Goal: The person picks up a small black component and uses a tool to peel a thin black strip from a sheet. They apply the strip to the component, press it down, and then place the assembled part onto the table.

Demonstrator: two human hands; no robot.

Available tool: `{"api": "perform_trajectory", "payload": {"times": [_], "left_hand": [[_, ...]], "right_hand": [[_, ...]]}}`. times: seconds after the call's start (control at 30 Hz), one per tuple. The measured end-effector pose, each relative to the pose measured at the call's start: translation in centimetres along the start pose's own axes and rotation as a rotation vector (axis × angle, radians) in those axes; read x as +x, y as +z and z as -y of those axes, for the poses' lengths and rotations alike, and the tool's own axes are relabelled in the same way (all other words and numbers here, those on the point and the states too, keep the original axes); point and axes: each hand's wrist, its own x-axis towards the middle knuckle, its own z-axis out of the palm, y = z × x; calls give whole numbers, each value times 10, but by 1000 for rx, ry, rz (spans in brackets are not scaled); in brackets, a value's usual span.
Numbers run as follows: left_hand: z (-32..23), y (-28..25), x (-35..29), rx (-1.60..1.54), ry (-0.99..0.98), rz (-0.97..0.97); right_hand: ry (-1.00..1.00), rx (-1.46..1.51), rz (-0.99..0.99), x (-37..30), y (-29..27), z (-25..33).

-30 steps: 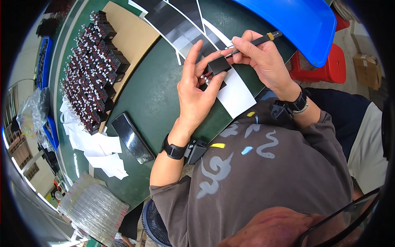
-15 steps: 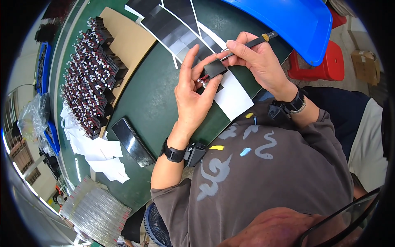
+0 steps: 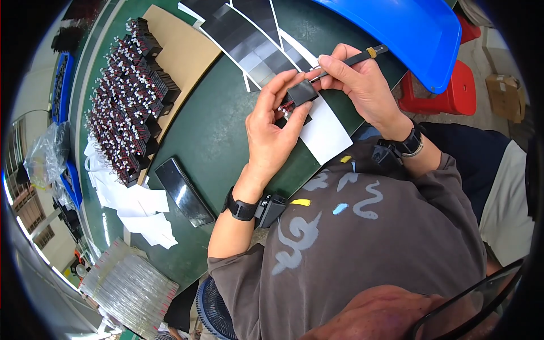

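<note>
My left hand is closed round a small black rectangular block, gripped between thumb and fingers. Red and dark wires with a white plug come off its lower left side. In my right hand is a slim black tool, probably tweezers, with a yellowish band near its back end. Its thin tip points at the block's upper right edge; whether the two touch, I cannot tell. Beneath the hands lie a white sheet and sheets of black rectangular pieces.
Many similar wired black blocks stand in rows on cardboard at the left. A phone and white paper scraps lie nearer. Clear plastic sleeves are at lower left. A blue tray and red stool are right.
My left hand's fingers have curled in round the block, where the index finger was stretched up before. The block has tilted slightly. My right hand keeps the tool at its edge.
</note>
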Motion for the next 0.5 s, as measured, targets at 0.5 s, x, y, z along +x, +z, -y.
{"api": "perform_trajectory", "payload": {"times": [0.5], "left_hand": [[-3,5,0,-19,-53,6]], "right_hand": [[17,-9,13,-2,-3,6]]}}
